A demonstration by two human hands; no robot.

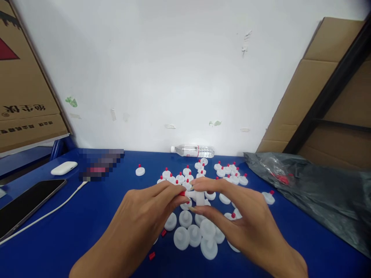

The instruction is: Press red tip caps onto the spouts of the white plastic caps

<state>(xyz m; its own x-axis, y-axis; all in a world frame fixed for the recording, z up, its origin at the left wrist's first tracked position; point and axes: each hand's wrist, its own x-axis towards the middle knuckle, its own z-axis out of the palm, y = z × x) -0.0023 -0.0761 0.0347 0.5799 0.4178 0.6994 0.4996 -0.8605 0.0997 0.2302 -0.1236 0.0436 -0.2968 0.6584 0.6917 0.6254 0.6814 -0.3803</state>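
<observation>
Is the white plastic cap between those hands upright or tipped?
Tipped: the white plastic cap is held sideways, nozzle toward the left hand.

Blue table (pixel 87 216) under white caps (pixel 181 238), bottle (pixel 191 150)

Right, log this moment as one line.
left hand: pinching red tip | right hand: holding white cap | loose red pieces: blue table | clear bottle: lying sideways

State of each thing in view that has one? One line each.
Left hand: closed on small red plastic tip
Right hand: closed on round white plastic cap, turned sideways
Back white plastic caps: red tips on
Front white plastic caps: no red tips
Loose red plastic tip: lying on desk
Clear plastic bottle: on its side, capped
White oval plastic case: shut
Black flat phone: screen dark
Grey plastic bag: crumpled
</observation>
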